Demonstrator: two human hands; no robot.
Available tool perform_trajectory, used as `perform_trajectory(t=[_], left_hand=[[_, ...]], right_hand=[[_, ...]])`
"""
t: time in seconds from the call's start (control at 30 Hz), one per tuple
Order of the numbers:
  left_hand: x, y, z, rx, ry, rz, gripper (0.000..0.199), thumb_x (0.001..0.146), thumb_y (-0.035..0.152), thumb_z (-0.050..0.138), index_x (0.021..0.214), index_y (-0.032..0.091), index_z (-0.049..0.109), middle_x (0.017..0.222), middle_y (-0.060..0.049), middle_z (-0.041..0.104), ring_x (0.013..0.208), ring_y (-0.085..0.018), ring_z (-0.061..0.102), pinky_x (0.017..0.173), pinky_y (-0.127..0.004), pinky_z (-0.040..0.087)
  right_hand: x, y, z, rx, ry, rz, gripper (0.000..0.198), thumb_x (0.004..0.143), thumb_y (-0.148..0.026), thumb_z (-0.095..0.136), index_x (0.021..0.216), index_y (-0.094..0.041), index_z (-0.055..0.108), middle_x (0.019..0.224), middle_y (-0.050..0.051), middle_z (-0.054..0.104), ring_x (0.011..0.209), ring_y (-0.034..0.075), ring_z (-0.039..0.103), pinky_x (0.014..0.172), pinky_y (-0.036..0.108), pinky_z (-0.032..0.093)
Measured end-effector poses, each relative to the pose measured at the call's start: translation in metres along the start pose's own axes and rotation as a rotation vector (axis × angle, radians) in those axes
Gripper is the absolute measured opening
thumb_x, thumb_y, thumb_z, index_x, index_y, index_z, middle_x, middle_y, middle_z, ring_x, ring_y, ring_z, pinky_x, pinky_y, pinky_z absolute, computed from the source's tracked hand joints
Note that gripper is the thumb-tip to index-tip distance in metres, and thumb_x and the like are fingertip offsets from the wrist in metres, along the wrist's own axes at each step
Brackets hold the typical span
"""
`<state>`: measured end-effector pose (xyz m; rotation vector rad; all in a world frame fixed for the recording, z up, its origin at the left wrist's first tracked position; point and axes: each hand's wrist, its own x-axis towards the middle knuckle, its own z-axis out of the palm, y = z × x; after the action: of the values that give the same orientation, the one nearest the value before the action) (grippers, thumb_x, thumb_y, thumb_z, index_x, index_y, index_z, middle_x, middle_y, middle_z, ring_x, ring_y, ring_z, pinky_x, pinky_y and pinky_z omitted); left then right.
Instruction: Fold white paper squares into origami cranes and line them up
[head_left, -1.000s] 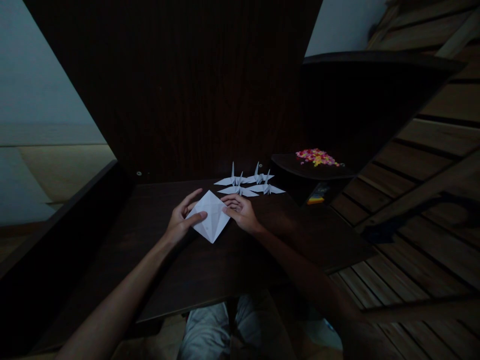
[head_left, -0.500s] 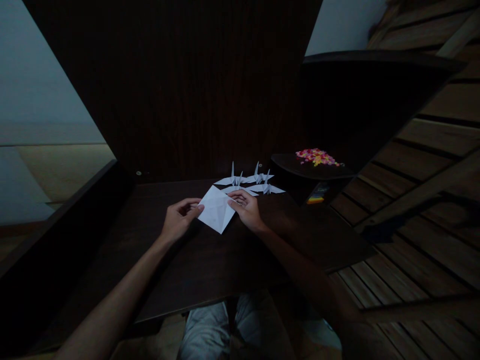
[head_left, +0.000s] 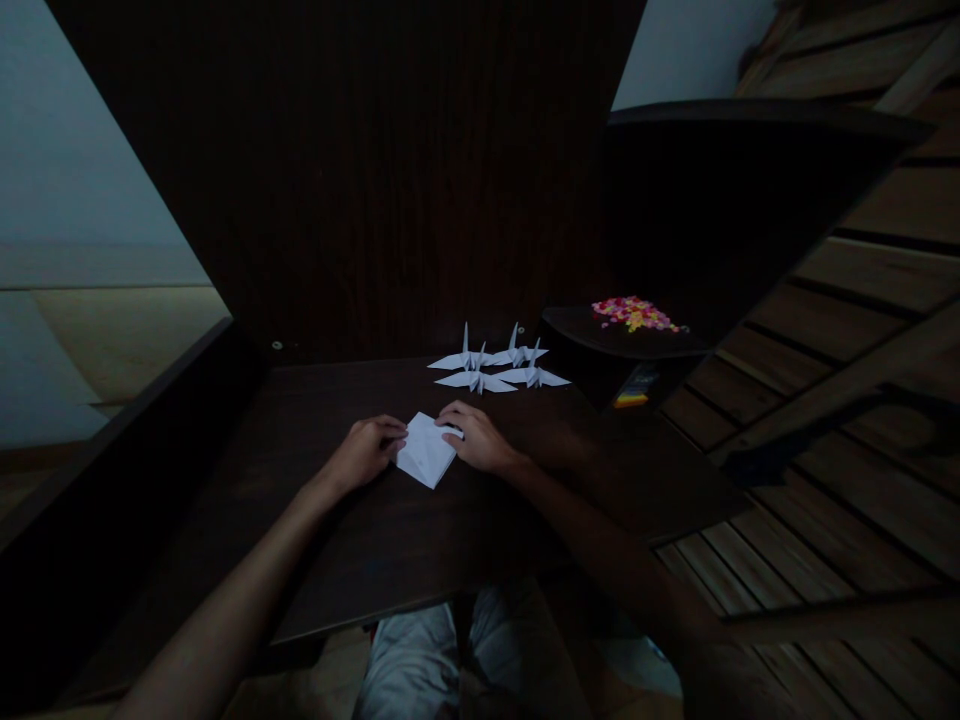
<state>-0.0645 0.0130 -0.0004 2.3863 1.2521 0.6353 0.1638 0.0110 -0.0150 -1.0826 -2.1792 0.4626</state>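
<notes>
A white folded paper square [head_left: 425,452], turned like a diamond with creases across it, lies on or just above the dark desk [head_left: 360,560]. My left hand [head_left: 367,450] grips its left corner, fingers bent around the edge. At the right corner my right hand [head_left: 478,438] pinches the paper, and the edge there looks folded inward. Beyond the hands stand several white paper cranes [head_left: 475,380] in a tight group, wings spread and points upright. Parts of the paper's side corners are hidden by my fingers.
A small heap of pink, red and yellow bits [head_left: 636,314] rests on a low corner shelf [head_left: 600,340] at the right. Below it is a small packet with rainbow stripes [head_left: 632,393]. A dark side panel [head_left: 150,430] borders the left, and slatted wood [head_left: 862,480] the right.
Both hands have brought the paper lower and nearer to me, away from the cranes. Its right corner now looks folded in under my right fingers. The cranes have not moved.
</notes>
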Motion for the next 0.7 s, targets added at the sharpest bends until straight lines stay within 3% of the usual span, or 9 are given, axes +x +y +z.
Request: perform_trajectory(t=[0.13,0.27,0.43,0.7], left_hand=[[0.0,-0.009,-0.001,0.105,-0.05,0.109,0.023,0.08,0.028,0.057,0.094,0.02,0.073,0.106,-0.009,0.07,0.098,-0.025,0.06,0.089,-0.041,0.045],[-0.001,-0.008,-0.01,0.146,-0.118,0.219,0.025,0.08,0.04,0.06,0.089,0.021,0.074,0.108,-0.009,0.069,0.099,-0.026,0.057,0.089,-0.04,0.044],[-0.004,0.001,-0.016,0.181,-0.157,0.211,0.048,0.065,0.06,0.069,0.089,0.02,0.075,0.11,-0.012,0.068,0.102,-0.029,0.057,0.091,-0.041,0.042],[-0.004,-0.002,-0.018,0.144,-0.186,0.21,0.042,0.073,0.058,0.063,0.09,0.021,0.075,0.112,-0.011,0.069,0.1,-0.028,0.059,0.091,-0.042,0.04]], right_hand=[[0.0,0.005,0.001,-0.133,-0.116,-0.127,0.023,0.084,-0.012,0.054,0.098,-0.019,0.071,0.113,0.009,0.064,0.099,0.023,0.05,0.088,0.042,0.042],[-0.001,0.004,-0.007,-0.095,-0.158,-0.18,0.025,0.084,-0.021,0.059,0.106,-0.02,0.069,0.109,0.009,0.068,0.098,0.024,0.049,0.087,0.041,0.042],[-0.004,0.002,-0.022,-0.044,-0.296,-0.177,0.048,0.071,-0.045,0.072,0.113,-0.024,0.066,0.119,0.006,0.064,0.104,0.025,0.049,0.091,0.04,0.041],[-0.003,0.002,-0.026,-0.016,-0.331,-0.15,0.057,0.064,-0.049,0.075,0.114,-0.024,0.066,0.12,0.007,0.063,0.108,0.025,0.049,0.094,0.039,0.04]])
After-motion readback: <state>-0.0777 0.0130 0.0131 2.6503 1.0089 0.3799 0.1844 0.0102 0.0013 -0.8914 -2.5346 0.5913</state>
